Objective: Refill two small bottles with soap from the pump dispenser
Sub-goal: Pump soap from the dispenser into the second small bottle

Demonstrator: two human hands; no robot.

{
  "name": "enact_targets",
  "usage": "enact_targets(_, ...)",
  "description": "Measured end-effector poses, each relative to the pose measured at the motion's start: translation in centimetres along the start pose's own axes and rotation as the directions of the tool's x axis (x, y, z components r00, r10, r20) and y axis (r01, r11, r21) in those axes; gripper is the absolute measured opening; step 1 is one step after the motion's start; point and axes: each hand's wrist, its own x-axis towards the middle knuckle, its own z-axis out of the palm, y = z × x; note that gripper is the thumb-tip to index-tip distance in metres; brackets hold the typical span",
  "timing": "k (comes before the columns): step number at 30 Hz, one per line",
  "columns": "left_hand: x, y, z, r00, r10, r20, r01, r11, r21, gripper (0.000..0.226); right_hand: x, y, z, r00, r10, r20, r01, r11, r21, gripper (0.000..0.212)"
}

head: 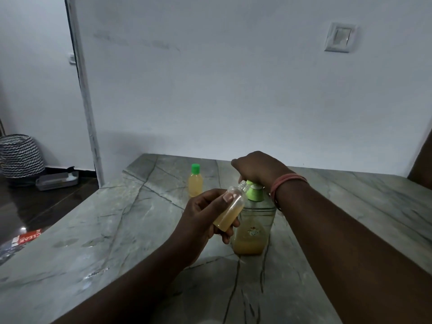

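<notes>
A clear pump dispenser (254, 230) with a green pump head stands on the grey stone table (117, 230); yellowish soap fills its lower part. My right hand (254, 169) rests on top of the pump head, covering it. My left hand (203, 218) holds a small uncapped clear bottle (231, 206), tilted with its mouth up against the pump spout; soap fills its lower half. A second small bottle (195, 183) with a green cap stands upright farther back on the table, holding yellowish soap.
A white wall runs behind the table, with a switch plate (340, 37) at upper right. On the dark floor at left sit a zigzag-patterned basket (21, 157), a grey tray (57, 181) and a red printed package (25, 237).
</notes>
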Motion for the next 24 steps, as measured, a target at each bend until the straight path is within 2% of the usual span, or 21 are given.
enact_targets(5,-0.17,0.19,0.13,1.000,0.000,0.005,0.000,1.000,0.015,0.030,-0.18,-0.47,-0.08,1.000,-0.010,0.000,0.010,0.995,-0.098,0.029)
enact_targets(8,-0.29,0.29,0.17,1.000,0.000,0.005,0.000,1.000,0.014,0.036,-0.10,-0.86,-0.52,1.000,0.002,0.016,0.000,0.991,-0.137,0.030)
enact_targets(12,-0.06,0.18,0.00,1.000,-0.011,-0.003,0.011,1.000,0.016,0.041,0.26,-0.40,-0.02,0.999,0.002,-0.052,-0.005,0.999,-0.053,0.039)
enact_targets(14,0.03,0.08,0.02,1.000,-0.006,-0.002,0.006,1.000,0.017,0.043,0.40,-0.20,0.33,0.998,0.007,-0.058,-0.009,0.999,-0.039,0.035)
enact_targets(16,0.00,0.08,0.06,1.000,0.000,0.002,0.000,1.000,0.011,0.041,0.26,-0.18,0.25,0.998,0.029,-0.064,-0.032,0.998,-0.045,0.029)
enact_targets(20,-0.11,0.36,0.25,1.000,0.003,0.000,-0.003,1.000,0.017,0.038,0.16,-0.30,0.14,0.996,0.025,-0.088,-0.032,0.996,-0.084,0.029)
enact_targets(24,-0.20,0.25,0.12,1.000,-0.002,0.008,0.002,1.000,0.015,0.041,0.17,-0.42,-0.11,0.999,-0.002,-0.035,-0.002,0.994,-0.110,0.032)
